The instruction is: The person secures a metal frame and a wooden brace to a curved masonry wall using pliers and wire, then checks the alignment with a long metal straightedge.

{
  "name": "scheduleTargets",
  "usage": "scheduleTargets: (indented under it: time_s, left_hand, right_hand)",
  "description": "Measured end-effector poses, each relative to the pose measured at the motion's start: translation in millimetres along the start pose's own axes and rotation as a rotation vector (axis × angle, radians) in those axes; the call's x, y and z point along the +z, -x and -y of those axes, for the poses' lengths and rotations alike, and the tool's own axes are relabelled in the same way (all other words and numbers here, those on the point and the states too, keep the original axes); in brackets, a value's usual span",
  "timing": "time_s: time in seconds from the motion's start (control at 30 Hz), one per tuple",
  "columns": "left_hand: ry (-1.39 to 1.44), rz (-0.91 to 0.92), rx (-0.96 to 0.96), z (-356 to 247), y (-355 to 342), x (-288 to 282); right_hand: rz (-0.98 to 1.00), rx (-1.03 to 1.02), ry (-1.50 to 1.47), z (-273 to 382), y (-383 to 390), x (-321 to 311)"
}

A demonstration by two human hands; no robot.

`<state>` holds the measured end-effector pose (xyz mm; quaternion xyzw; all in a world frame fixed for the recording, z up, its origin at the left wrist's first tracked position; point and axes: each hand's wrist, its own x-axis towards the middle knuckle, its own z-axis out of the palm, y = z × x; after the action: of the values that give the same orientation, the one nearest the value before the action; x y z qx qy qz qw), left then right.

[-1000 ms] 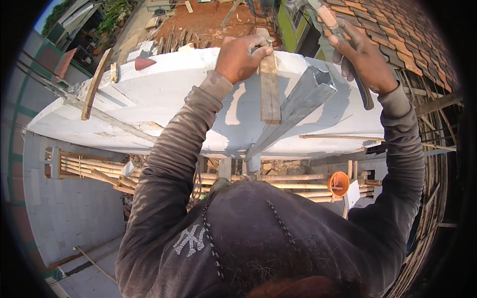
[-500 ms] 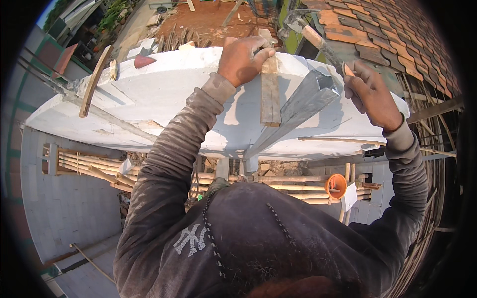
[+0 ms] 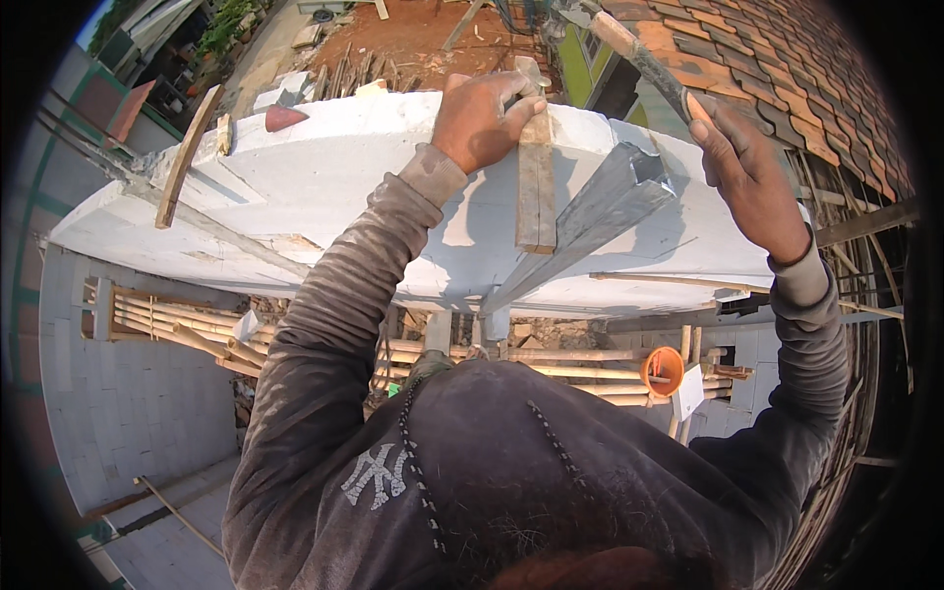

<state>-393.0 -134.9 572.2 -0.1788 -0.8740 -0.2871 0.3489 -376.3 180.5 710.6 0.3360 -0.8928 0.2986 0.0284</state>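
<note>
While peering down over the pale block wall point(image 3: 354, 138), catch the grey metal channel point(image 3: 590, 221) slanting at its middle, then the wooden batten point(image 3: 535, 202) just left, across the wall's edge. Now to the hammer-like tool point(image 3: 646, 71), up at the right, held by its handle in the wrapped grip of the right hand point(image 3: 755, 182). Over to the left hand point(image 3: 482, 120), with grip curled onto the batten's upper part. Pinching anything smaller? Cannot tell.

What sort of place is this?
Probably an outdoor building site: a white wall, with a wood strip held at its top by the left hand, bamboo poles, and bare red soil beyond.
</note>
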Motion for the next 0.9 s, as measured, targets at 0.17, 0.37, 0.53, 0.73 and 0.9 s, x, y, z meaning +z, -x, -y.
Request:
scheduleTargets:
  time_s: [0.17, 0.37, 0.53, 0.73, 0.9]
  left_hand:
    - [0.060, 0.012, -0.034, 2, 1, -1]
    - [0.005, 0.008, 0.015, -1, 0, 0]
    - [-0.037, -0.023, 0.028, 6, 3, -3]
    - [0.056, -0.033, 0.045, 1, 0, 4]
    - [0.011, -0.027, 0.055, 8, 1, 2]
  right_hand:
    - [-0.210, -0.042, -0.115, 18, -2, 3]
    - [0.122, 0.079, 0.112, -2, 5, 8]
    - [-0.237, -0.107, 0.065, 20, -4, 4]
    - [-0.113, -0.090, 0.129, -7, 9, 18]
    - [-0.042, 0.047, 0.038, 6, 1, -3]
